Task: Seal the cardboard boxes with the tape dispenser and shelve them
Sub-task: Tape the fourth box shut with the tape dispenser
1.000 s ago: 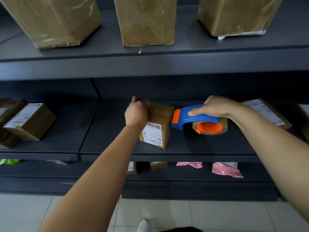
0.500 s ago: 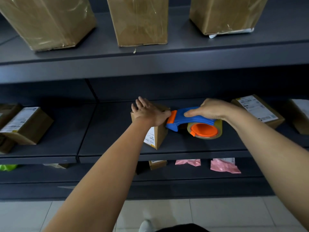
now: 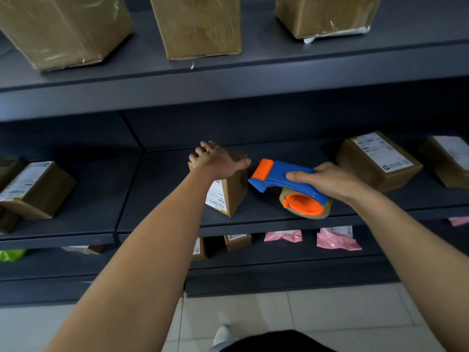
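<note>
Centre frame: left hand lies flat atop the cardboard box; right hand grips the tape dispenser just right of it, nose aimed left at the box.

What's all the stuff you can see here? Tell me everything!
big boxes: 3, brown, top shelf
small box: 1, brown with white label, middle shelf
tape dispenser: 1, blue and orange, beside small box
labelled boxes: at least 3, brown, middle shelf sides
pink bags: 3, pink, bottom shelf
little boxes: 3, brown, bottom shelf
green thing: 1, green, bottom shelf, far left
shelves: 3, dark grey, stacked
left hand: 1, flat on small box
right hand: 1, grips tape dispenser
</note>
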